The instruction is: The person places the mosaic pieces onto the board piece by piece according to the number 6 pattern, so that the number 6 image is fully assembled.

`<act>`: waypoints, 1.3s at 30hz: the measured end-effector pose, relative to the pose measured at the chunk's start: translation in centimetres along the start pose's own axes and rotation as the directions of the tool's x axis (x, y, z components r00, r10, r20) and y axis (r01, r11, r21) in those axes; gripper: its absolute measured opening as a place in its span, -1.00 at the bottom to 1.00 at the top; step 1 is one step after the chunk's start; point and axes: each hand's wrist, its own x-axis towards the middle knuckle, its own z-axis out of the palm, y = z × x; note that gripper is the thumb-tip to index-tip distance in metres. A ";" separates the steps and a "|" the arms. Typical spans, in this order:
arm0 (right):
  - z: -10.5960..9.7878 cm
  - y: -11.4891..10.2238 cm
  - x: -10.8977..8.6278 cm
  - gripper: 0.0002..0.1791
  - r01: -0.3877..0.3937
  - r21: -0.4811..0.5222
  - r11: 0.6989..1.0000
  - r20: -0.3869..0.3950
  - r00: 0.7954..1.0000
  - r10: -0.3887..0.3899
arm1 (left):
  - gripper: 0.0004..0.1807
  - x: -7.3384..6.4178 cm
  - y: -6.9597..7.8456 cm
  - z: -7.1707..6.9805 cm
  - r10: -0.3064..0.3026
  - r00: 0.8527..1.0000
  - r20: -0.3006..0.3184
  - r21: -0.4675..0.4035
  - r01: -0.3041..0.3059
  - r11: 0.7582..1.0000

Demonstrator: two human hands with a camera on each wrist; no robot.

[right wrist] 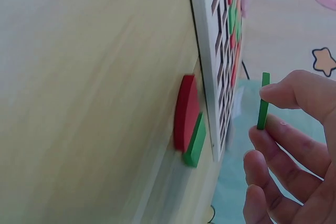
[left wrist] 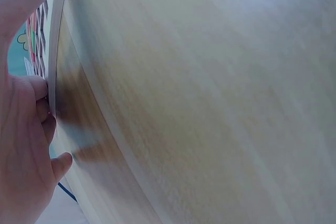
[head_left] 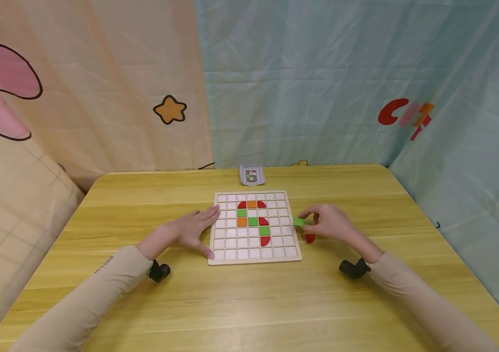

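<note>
A wooden grid board [head_left: 254, 262] lies on the table, with red curved, orange square and green square tiles set in several of its cells. My left hand [head_left: 192, 230] rests at the board's left edge, fingers spread, thumb near the lower left corner. Just off the board's right side, my right hand [head_left: 333, 224] pinches a green square tile [right wrist: 264, 100] between thumb and fingertips. Below that hand a red curved tile [right wrist: 185, 116] lies on the table, with another green tile [right wrist: 195, 142] beside it in the right wrist view.
Behind the board, near the table's back edge, lies a small paper card [head_left: 251, 175] printed with a coloured grid pattern. The wooden table [head_left: 249, 308] reaches up to printed curtains [head_left: 319, 88] at the back and sides.
</note>
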 end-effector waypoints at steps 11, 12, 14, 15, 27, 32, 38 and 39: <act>1.0 -2.4 1.6 -0.70 0.055 0.016 0.998 0.025 0.998 -0.055 | 0.34 0.2 -0.1 -0.3 0.002 1.000 -0.007 0.004 -0.002 1.000; 1.1 -2.6 1.7 -0.70 0.061 0.017 0.998 0.026 0.998 -0.061 | 0.34 0.3 -0.1 -0.3 0.005 1.000 -0.010 0.004 -0.005 1.000; 1.4 -3.1 2.0 -0.70 0.077 0.016 0.997 0.027 0.997 -0.077 | 0.34 0.3 -0.1 -0.3 0.006 1.000 -0.012 0.006 -0.005 1.000; 1.5 -3.2 2.1 -0.71 0.084 0.017 0.996 0.027 0.996 -0.084 | 0.34 0.3 -0.1 -0.4 0.005 1.000 -0.013 0.008 -0.005 1.000; 3.3 -5.1 3.0 -0.75 0.127 0.048 0.991 0.060 0.990 -0.130 | 0.34 0.2 0.0 -0.3 -0.002 1.000 -0.001 0.022 0.003 1.000; 4.1 -5.9 3.2 -0.77 0.118 0.034 0.992 0.077 0.990 -0.120 | 0.34 0.1 0.1 -0.3 -0.006 1.000 0.003 0.014 0.006 1.000; 4.8 -6.7 3.3 -0.75 0.127 0.026 0.991 0.102 0.986 -0.129 | 0.34 0.1 0.0 -0.1 -0.002 1.000 0.002 0.007 0.002 1.000; 4.9 -6.8 3.3 -0.75 0.135 0.025 0.990 0.104 0.985 -0.137 | 0.34 0.1 0.0 -0.1 -0.005 1.000 0.003 0.011 0.005 1.000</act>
